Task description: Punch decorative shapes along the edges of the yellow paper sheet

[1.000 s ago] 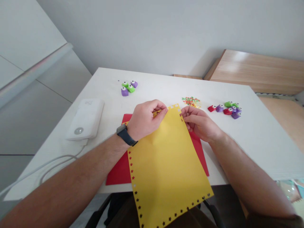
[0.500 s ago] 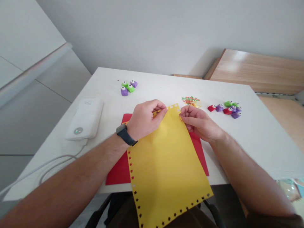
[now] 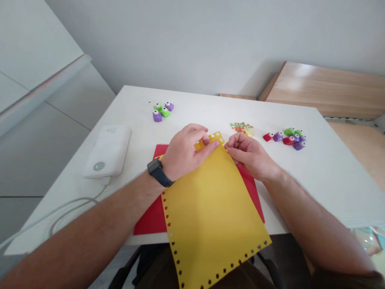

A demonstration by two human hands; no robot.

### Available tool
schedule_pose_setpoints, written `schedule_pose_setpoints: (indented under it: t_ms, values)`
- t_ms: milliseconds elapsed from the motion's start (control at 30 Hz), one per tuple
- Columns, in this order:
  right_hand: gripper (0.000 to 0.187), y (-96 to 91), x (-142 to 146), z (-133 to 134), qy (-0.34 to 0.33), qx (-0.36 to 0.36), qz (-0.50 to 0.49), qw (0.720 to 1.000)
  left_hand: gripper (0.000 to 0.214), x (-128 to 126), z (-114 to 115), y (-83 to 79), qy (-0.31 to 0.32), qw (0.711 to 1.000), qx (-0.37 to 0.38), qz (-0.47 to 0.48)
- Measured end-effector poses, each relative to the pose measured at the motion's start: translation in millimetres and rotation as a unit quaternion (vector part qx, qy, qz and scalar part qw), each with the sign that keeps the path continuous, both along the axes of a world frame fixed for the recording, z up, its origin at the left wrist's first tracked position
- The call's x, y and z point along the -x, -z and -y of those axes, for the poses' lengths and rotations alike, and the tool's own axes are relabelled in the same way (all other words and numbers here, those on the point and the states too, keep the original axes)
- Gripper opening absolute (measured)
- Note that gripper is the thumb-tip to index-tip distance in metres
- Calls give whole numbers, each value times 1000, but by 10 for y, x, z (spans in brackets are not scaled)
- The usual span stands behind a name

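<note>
White tabletop (image 3: 303, 192) stretches away before a seated person, and over its near edge hangs the lower end of a yellow sheet of paper (image 3: 213, 196), the corner closest to the person dipping out of view. Its long axis runs away from the person, the far end leaning a little left; star- and heart-shaped holes line the left and near edges. Beneath it, a red sheet (image 3: 150, 216) rests on the tabletop, showing on both sides. A dark smartwatch (image 3: 159, 172) circles the left wrist. Near the far edge, the left hand (image 3: 189, 148) lays its thumb on the yellow paper with the fingers curled; whether they grip it underneath I cannot tell. Beside the far right corner, the right hand (image 3: 248, 154) pinches the right edge between thumb and fingers. Left of the papers lies a white power bank (image 3: 108, 150) with a cable (image 3: 72, 200). Beyond the right hand is loose paper confetti (image 3: 241, 127), with red, purple and green craft punches (image 3: 288, 141) further right; green and purple punches (image 3: 157, 117) sit far left, before a pale wall (image 3: 192, 48).
</note>
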State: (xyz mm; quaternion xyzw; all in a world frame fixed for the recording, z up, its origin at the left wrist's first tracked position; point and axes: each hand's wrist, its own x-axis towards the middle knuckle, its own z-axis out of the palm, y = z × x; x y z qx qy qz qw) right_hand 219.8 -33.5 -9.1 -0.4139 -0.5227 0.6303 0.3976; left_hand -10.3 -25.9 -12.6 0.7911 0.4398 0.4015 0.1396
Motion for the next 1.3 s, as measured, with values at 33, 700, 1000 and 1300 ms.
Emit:
schedule_pose_setpoints:
  t_ms: [33, 700, 1000, 1300]
  values:
    - [27, 3, 8, 5, 0, -6, 3, 1000, 22, -6, 10, -1, 6, 1000, -2, -2]
    - [26, -10, 53, 45, -21, -37, 63, 997, 12, -104, 116, -31, 72, 996, 54, 24]
    - [25, -1, 50, 47, -33, -59, 71, 995, 12, -102, 119, -31, 76, 995, 58, 25]
    - [22, 8, 45, 56, -34, -74, 82, 993, 12, -109, 127, -36, 71, 995, 65, 31]
